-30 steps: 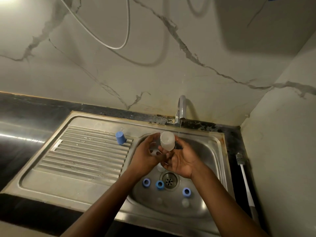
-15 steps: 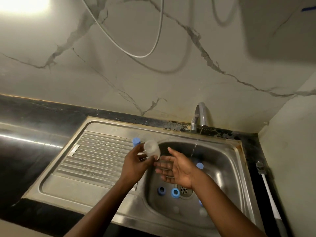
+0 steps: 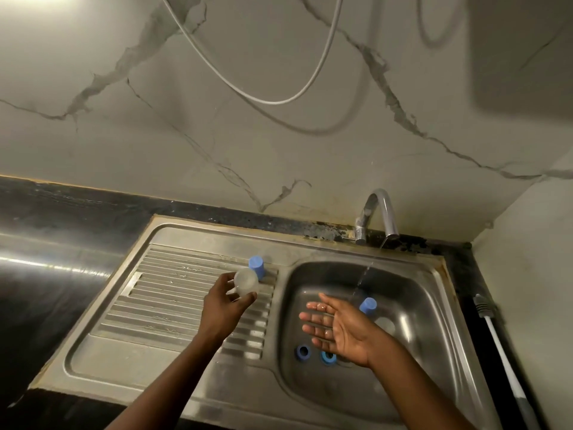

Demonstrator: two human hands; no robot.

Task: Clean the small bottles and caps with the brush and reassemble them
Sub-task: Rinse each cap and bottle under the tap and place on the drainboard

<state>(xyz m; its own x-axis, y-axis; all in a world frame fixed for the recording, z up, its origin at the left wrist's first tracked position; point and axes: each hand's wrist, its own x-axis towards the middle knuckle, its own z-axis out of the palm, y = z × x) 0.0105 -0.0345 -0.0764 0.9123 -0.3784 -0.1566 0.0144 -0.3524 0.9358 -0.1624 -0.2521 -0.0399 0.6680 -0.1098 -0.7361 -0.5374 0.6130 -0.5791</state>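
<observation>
**Rinsed bottle leaves the tap for the drainboard**

A second ago both hands met on the translucent bottle under the tap, over the sink basin. Now the left hand alone has carried it left and holds it above the ribbed drainboard. Thumb and fingertips pinch the bottle round its body. It is just near of a blue cap that stands on the drainboard's far right corner. Whether the bottle already touches the ridges is hard to tell from this angle.

The right hand has let go. It hangs over the basin with the palm up and the wet fingers spread, holding nothing.

Water runs thinly from the tap past its fingertips. In the basin a blue-topped piece lies at the far right, and two blue ring caps sit near the drain. The brush lies on the dark counter to the right of the sink, untouched.

The move suggests this bottle's rinse is finished and it is being set down to drain. The caps left in the basin mean cleaning and reassembly are far from complete.
</observation>
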